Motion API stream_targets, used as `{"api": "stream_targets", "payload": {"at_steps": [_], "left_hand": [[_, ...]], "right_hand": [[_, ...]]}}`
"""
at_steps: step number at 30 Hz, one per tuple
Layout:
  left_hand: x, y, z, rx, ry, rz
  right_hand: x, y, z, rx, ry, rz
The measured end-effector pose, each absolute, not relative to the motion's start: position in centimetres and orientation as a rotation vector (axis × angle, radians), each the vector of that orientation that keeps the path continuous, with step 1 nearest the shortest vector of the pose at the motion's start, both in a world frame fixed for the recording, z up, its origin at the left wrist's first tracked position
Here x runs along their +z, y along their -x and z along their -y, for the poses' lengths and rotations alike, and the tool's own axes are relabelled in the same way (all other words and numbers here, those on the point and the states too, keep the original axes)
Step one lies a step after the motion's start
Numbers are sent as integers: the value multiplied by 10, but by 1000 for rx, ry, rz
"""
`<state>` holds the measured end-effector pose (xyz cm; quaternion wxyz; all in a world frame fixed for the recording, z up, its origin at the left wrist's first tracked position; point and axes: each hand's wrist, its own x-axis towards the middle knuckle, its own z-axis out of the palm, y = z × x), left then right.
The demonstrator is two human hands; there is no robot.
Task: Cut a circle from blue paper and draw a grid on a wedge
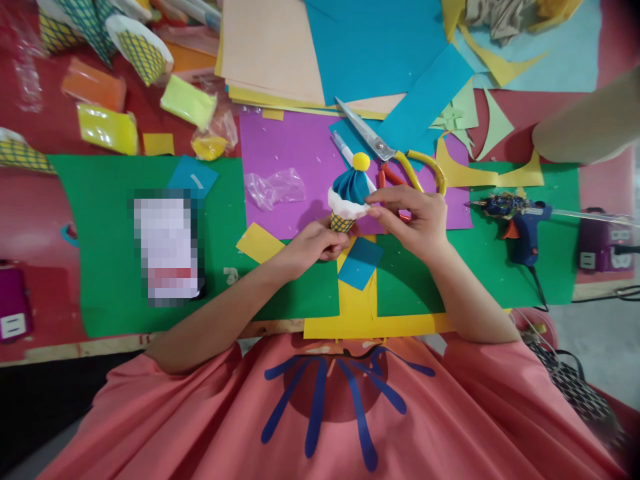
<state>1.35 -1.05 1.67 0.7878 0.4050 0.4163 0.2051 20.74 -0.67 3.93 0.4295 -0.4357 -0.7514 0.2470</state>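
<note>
- Left hand (320,247) is mostly closed, its curled fingers and thumb gripping the patterned base of a small ice-cream cone model (351,187).
- Right hand (417,217) is partly curled, thumb and forefinger nearly together at the right edge of the model's white frill; whether they pinch it firmly I cannot tell.
- The model stands roughly upright between the hands, over the near part of a purple sheet (310,143), with a blue swirl and yellow ball on top.
- Yellow-handled scissors (383,148) lie just beyond it, slightly right.
- A glue gun (525,233) rests right, on a green sheet (115,267).
- A phone (167,250), its screen blurred, lies left on that green sheet.
- Coloured packets (107,129) sit far left.
</note>
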Motion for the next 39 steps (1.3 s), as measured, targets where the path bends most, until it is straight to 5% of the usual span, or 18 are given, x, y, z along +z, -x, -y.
{"api": "stream_targets", "payload": {"at_steps": [14,39], "left_hand": [[21,-16,9,411,-841,-873],[25,-17,9,444,-751,-831]], "right_hand": [[40,-199,4,1216,1079,1577],[43,-204,12,845,1149,1760]]}}
